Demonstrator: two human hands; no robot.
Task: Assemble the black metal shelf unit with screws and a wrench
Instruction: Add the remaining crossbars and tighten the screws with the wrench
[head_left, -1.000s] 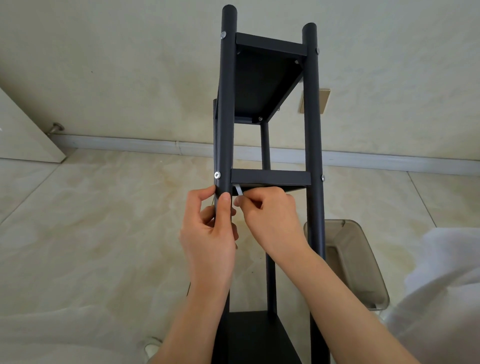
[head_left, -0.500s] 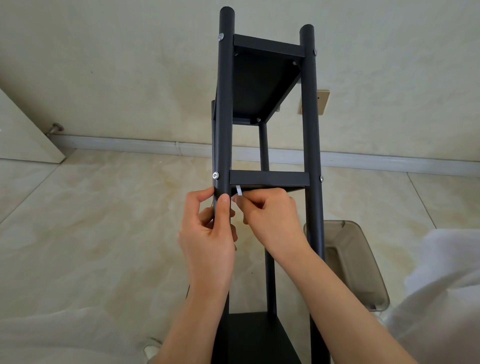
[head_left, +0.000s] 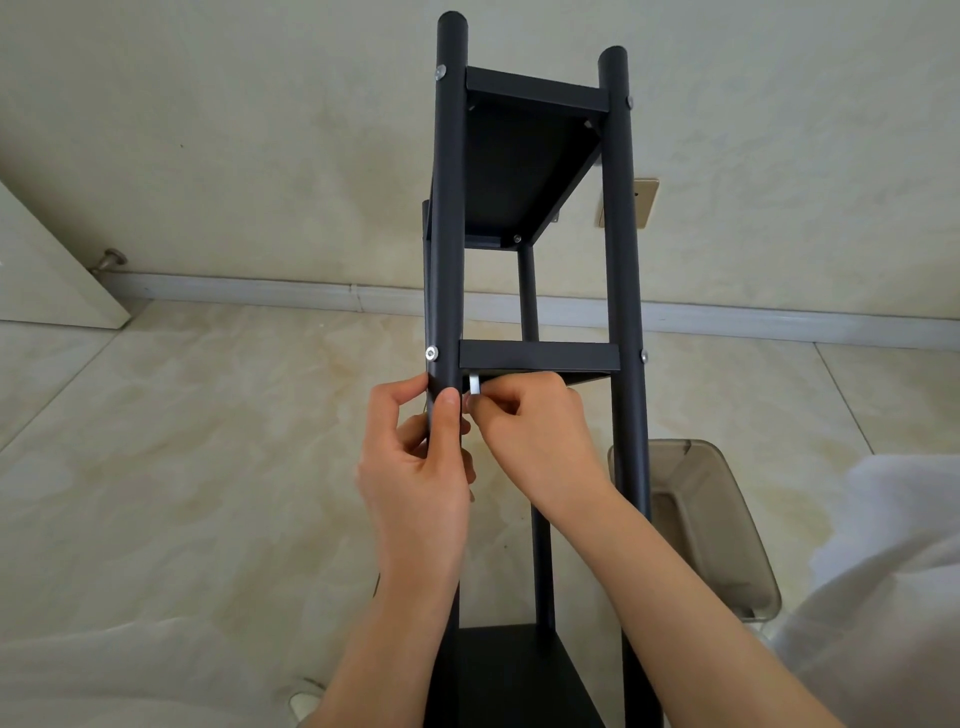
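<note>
I am looking down my own arms at the black shelf unit, which stands upright in front of me on the tiled floor, its posts running away from me up the picture. My left hand is wrapped round the near left post just below the middle shelf, thumb flat along the post's front and fingers curled behind it. My right hand is tucked in just to the right of that post, fingertips pinched on a small silvery tool, which I take to be the wrench; only its short bright end shows, sticking up toward the underside of the middle shelf.

The relation that matters is here: the joint I seem to be working sits directly above my right fingertips, at the inner corner where shelf meets left post, and the screw head shows on the post's outer face at the same height. The wrench's visible end stands nearly vertical, parallel to the post. (Whether it is seated on a nut I cannot tell; the corner is in shadow.) The right hand is the nearer to the joint, the left merely steadies.

Off to the right a smoky translucent bin sits on the floor beside the right post, and white cloth fills the lower right corner.
</note>
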